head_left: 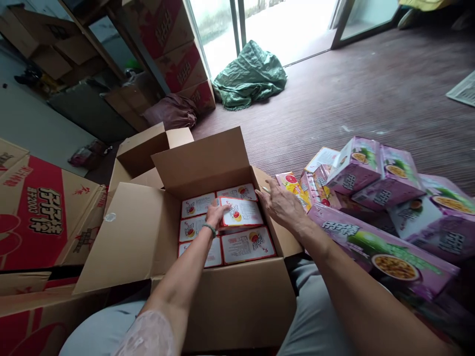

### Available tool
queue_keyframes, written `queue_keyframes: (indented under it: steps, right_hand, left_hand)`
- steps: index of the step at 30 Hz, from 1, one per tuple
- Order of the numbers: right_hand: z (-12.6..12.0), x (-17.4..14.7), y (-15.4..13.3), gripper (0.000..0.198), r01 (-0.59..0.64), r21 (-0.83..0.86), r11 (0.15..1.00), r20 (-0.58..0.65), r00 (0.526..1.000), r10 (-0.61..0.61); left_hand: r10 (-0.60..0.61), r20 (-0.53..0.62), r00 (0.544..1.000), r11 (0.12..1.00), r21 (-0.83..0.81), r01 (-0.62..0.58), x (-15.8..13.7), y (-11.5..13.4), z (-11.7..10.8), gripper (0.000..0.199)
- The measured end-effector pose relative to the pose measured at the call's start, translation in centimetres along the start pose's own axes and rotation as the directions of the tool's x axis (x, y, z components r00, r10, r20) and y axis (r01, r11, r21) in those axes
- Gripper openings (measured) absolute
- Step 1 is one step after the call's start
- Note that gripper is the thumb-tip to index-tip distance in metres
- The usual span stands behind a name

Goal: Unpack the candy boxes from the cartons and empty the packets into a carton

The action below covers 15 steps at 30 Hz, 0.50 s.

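An open cardboard carton (237, 301) stands between my knees, with white boxes edged in red, such as the front right one (248, 247), laid in rows inside. My left hand (216, 215), with a beaded bracelet at the wrist, grips the left end of one white box (243, 211) with a fruit picture. That box sits slightly raised and tilted over the gap in the right row. My right hand (284, 203) is at the carton's right flap (282, 237), fingers stretched and apart. A small pale thing shows by its fingers, too small to name.
Purple passion-fruit boxes (386, 247) are piled at the right, beside a yellow grapefruit box (295, 190). Another open carton (139, 148) stands behind left. Red-printed cartons (40, 212) are stacked at left. A green sack (252, 76) lies by the glass door.
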State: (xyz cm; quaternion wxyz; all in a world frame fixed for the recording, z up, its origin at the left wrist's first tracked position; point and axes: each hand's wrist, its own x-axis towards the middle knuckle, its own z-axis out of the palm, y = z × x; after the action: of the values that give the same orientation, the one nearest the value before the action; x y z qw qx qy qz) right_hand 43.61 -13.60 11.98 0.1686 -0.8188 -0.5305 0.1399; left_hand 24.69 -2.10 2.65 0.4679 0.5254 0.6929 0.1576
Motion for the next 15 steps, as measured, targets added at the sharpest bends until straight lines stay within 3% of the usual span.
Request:
queue_keyframes:
  steps: [4,6,8,12,15]
  right_hand:
    - [0.3,-0.3,-0.2,0.035,0.107,0.167,0.980,-0.106,0.990,-0.090]
    - [0.1,-1.1,-0.6,0.031,0.242,0.206,0.948,-0.168,0.963,-0.209]
    - [-0.1,-2.6,-1.5,0.032,0.369,0.214,0.905,-0.176,0.925,-0.336]
    - [0.1,-6.9,-4.4,0.031,0.535,0.180,0.826,0.010,0.838,-0.545]
    - [0.8,-10.0,-7.2,0.023,0.683,0.045,0.729,0.197,0.709,-0.677]
  left_hand:
    - [0.154,0.066,0.986,0.966,-0.220,-0.137,-6.2,-0.3,-6.5,0.064]
    - [0.314,0.116,0.942,0.899,-0.354,-0.256,-10.0,-2.4,-9.5,0.071]
    - [0.423,0.114,0.899,0.865,-0.346,-0.363,-13.5,-5.8,-11.5,0.077]
    - [0.456,0.039,0.889,0.867,-0.246,-0.433,-17.3,-12.9,-11.9,0.083]
    - [0.438,-0.007,0.899,0.860,-0.286,-0.422,-17.6,-15.1,-11.2,0.081]
